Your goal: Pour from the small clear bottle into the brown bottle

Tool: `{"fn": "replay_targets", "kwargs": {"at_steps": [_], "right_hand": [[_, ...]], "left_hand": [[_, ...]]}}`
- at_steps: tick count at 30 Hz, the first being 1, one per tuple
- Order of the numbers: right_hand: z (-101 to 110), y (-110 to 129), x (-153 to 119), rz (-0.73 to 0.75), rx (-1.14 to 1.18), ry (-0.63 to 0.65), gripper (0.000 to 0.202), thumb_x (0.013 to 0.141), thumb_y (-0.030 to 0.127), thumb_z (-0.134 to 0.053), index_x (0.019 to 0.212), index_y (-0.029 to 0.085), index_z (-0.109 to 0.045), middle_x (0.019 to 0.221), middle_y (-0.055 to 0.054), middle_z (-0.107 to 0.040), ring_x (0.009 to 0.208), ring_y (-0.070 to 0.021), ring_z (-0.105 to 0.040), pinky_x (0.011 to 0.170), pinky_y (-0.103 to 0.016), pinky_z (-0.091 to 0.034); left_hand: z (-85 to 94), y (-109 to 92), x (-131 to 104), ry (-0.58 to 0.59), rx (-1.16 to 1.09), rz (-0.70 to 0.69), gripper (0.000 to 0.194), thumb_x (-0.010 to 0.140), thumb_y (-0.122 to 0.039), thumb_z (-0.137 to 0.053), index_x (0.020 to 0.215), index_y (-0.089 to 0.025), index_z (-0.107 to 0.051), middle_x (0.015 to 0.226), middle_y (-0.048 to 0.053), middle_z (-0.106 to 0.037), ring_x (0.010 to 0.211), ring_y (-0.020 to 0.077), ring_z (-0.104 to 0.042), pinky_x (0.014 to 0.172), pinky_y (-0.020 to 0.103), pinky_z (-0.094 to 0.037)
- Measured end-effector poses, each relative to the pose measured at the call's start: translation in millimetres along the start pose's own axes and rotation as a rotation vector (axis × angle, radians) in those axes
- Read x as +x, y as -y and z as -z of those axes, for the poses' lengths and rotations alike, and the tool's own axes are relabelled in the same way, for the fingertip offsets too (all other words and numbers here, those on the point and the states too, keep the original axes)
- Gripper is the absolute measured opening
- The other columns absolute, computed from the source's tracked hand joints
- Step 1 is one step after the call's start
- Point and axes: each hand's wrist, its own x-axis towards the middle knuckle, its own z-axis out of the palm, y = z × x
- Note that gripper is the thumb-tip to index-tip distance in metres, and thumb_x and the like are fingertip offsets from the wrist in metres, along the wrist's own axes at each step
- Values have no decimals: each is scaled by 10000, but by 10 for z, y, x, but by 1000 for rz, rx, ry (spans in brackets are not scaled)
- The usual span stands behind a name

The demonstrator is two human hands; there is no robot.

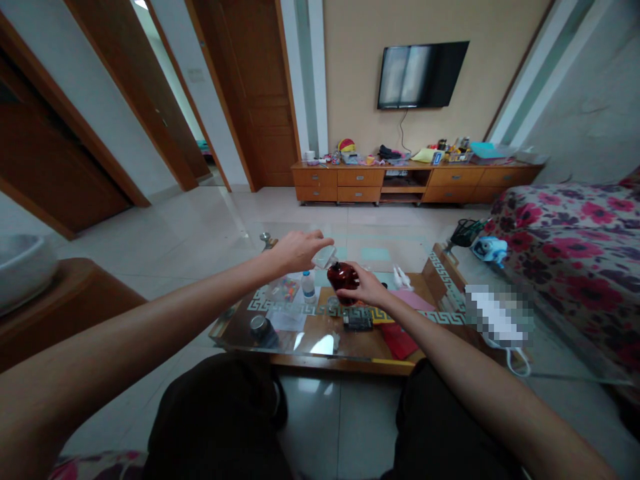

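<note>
My right hand [369, 288] is wrapped around a dark brown bottle [343, 280], tilted a little over the glass-topped coffee table [285, 347]. Between the fingers of my left hand [300, 248] is a clear cup-like piece [325, 257], close against the bottle's top. Whether it is a cap, a cup or a funnel I cannot tell. Near both hands, a small clear bottle with a blue cap [308, 287] stands on the left. A dark jar [262, 329] sits nearer to me, and a small dark box-like item [358, 319] is below the brown bottle.
A red packet [397, 340] lies at the table's right. My knees are against its near side. Beyond stands a long wooden cabinet [357, 183] covered with small items, under a wall television [423, 75]. A flowered sofa [560, 227] is at the right, a white basin [25, 270] at the left.
</note>
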Motion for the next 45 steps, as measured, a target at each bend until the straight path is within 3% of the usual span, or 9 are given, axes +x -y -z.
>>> {"fn": "replay_targets", "kwargs": {"at_steps": [7, 12, 15, 23, 28, 31, 34, 39, 45], "right_hand": [[39, -30, -6, -17, -40, -11, 884, 729, 461, -917, 1497, 330, -499, 1369, -98, -684, 1186, -333, -698, 1059, -563, -556], [39, -55, -21, -47, 4, 13, 894, 744, 467, -903, 1514, 330, -471, 1412, -105, -659, 1177, -323, -709, 1039, -535, -573], [48, -76, -11, -34, -14, 16, 898, 744, 465, -914, 1516, 339, -473, 1403, -101, -668, 1219, -338, -689, 1084, -545, -539], [109, -160, -3, -78, -55, 32, 957, 700, 530, -942, 1506, 300, -479, 1396, -103, -675, 1276, -351, -663, 1109, -562, -502], [214, -16, -68, -56, -129, 52, 1094, 717, 581, -926, 1625, 355, -360, 1612, -129, -503, 1461, -370, -513, 1218, -596, -402], [322, 129, -105, -15, -130, -47, 935, 874, 563, -809, 1652, 385, -323, 1653, -111, -454, 1493, -338, -479, 1237, -593, -383], [441, 257, -111, 37, -142, -180, 771, 963, 526, -718, 1636, 386, -368, 1591, -101, -531, 1450, -313, -526, 1215, -573, -414], [571, 386, -64, 52, -110, -316, 627, 1017, 507, -632, 1596, 355, -447, 1535, -94, -587, 1374, -297, -587, 1175, -541, -457], [544, 612, -16, 119, -46, -323, 600, 1013, 539, -614, 1568, 354, -479, 1524, -66, -596, 1374, -303, -580, 1184, -517, -452]], "left_hand": [[-548, 120, -202, -133, -289, 229, 780, 759, -493, -858, 1453, -290, -566, 1342, 130, -688, 1124, 348, -681, 905, 416, -516], [-1090, 129, -417, -172, -748, 499, 745, 741, -549, -871, 1360, -256, -578, 1268, 109, -722, 861, 242, -738, 781, 372, -567], [-1212, 162, -521, -205, -882, 547, 717, 705, -535, -898, 1285, -240, -598, 1212, 95, -730, 940, 245, -743, 812, 375, -583], [-1166, 156, -542, -294, -857, 490, 703, 709, -575, -895, 1259, -268, -584, 1148, 70, -750, 1081, 284, -722, 912, 421, -566], [-1071, 117, -433, -360, -821, 508, 656, 726, -588, -878, 1221, -263, -598, 1106, 74, -758, 1052, 302, -718, 926, 447, -553], [-952, 83, -327, -427, -820, 507, 597, 758, -567, -860, 1215, -272, -613, 1085, 61, -751, 1029, 288, -708, 926, 443, -547], [-847, 17, -186, -490, -798, 491, 623, 745, -581, -867, 1228, -270, -627, 1121, 49, -728, 1031, 269, -686, 899, 403, -544], [-717, -215, 39, -555, -856, 407, 761, 722, -558, -903, 1364, -271, -612, 1223, 60, -713, 1014, 244, -670, 882, 373, -546], [-591, -510, 218, -531, -969, 220, 942, 673, -542, -948, 1495, -289, -564, 1409, 89, -669, 1161, 284, -666, 948, 407, -550]]}}
